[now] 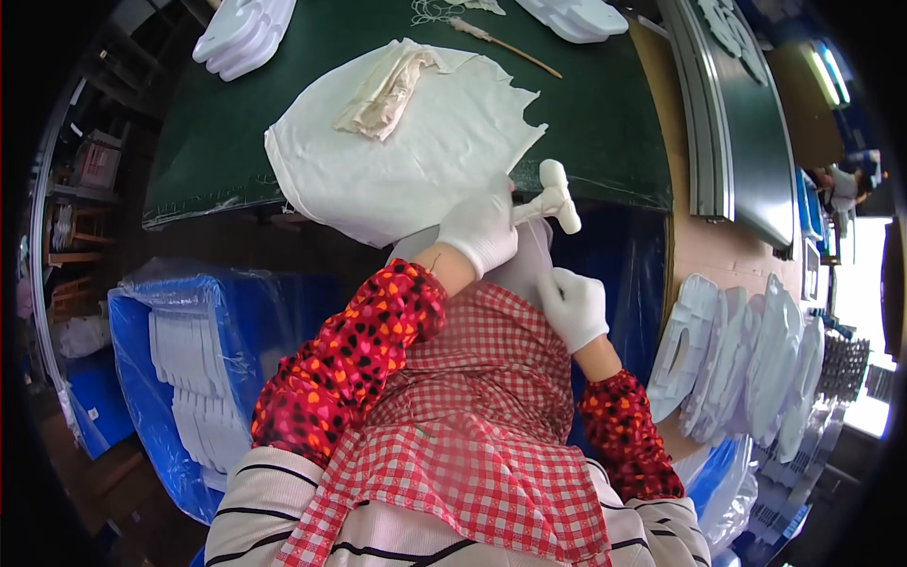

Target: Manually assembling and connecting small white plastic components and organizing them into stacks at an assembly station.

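Note:
My left hand (pixel 480 232), in a white glove, is closed round the stem of a white T-shaped piece (pixel 556 197). The piece looks like a small mallet with a cloth-wrapped head, which sticks out to the right of my fingers. A thin white thread (pixel 535 248) runs from the stem down toward my right hand (pixel 574 307). That hand, also gloved, is closed in a pinch on the thread, lower and to the right over my lap. Beyond my left hand, a white cloth (pixel 425 156) with a ragged right edge lies over the table edge. A crumpled cream cloth (pixel 389 90) rests on it.
The green table (pixel 605 123) spans ahead. At its far side lie a wooden stick (pixel 520 55) with a whitish wrapped end, tangled string (pixel 433 11) and stacked white plastic parts (pixel 248 36). A blue lined bin (pixel 227 331) stands left; more white parts (pixel 756 350) stand right.

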{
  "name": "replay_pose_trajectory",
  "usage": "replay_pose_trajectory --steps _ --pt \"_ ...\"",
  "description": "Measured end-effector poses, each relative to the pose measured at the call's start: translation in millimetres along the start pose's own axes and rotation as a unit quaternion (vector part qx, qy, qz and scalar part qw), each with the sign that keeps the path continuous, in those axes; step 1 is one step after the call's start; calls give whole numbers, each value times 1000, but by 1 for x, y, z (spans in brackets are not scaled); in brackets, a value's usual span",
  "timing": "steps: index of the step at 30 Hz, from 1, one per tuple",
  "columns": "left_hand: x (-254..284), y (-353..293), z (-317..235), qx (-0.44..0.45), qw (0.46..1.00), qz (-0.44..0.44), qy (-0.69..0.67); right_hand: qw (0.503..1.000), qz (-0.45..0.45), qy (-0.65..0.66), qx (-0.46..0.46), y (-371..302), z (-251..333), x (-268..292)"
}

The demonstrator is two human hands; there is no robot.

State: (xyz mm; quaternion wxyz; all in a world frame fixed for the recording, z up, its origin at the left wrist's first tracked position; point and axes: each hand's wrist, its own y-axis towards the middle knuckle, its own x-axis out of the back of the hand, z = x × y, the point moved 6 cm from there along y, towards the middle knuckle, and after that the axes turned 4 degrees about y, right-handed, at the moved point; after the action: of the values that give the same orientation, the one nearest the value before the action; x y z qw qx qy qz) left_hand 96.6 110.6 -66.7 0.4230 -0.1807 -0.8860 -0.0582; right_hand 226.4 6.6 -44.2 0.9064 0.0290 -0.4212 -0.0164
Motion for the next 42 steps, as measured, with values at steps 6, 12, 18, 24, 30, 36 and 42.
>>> replay_pose_trajectory --steps 6,12,18,24,30,36,42 --pt "-2 -1 2 8 998 52 27 997 15 -61 -33 -8 -38 -13" --pt "-16 2 -1 2 992 91 83 969 115 -193 101 2 42 -46" --pt "-14 -13 -8 -94 973 146 149 921 170 -162 311 53 97 0" --pt "-14 -33 -7 -244 967 33 72 953 275 89 90 106 22 12" --pt "21 -32 -9 -218 964 -48 -148 898 205 390 -5 62 -45 -35" --pt "21 -28 3 -122 900 -76 -411 959 61 256 -109 43 -9 -20" --pt "10 -22 11 29 906 32 -421 991 9 88 105 36 39 17"
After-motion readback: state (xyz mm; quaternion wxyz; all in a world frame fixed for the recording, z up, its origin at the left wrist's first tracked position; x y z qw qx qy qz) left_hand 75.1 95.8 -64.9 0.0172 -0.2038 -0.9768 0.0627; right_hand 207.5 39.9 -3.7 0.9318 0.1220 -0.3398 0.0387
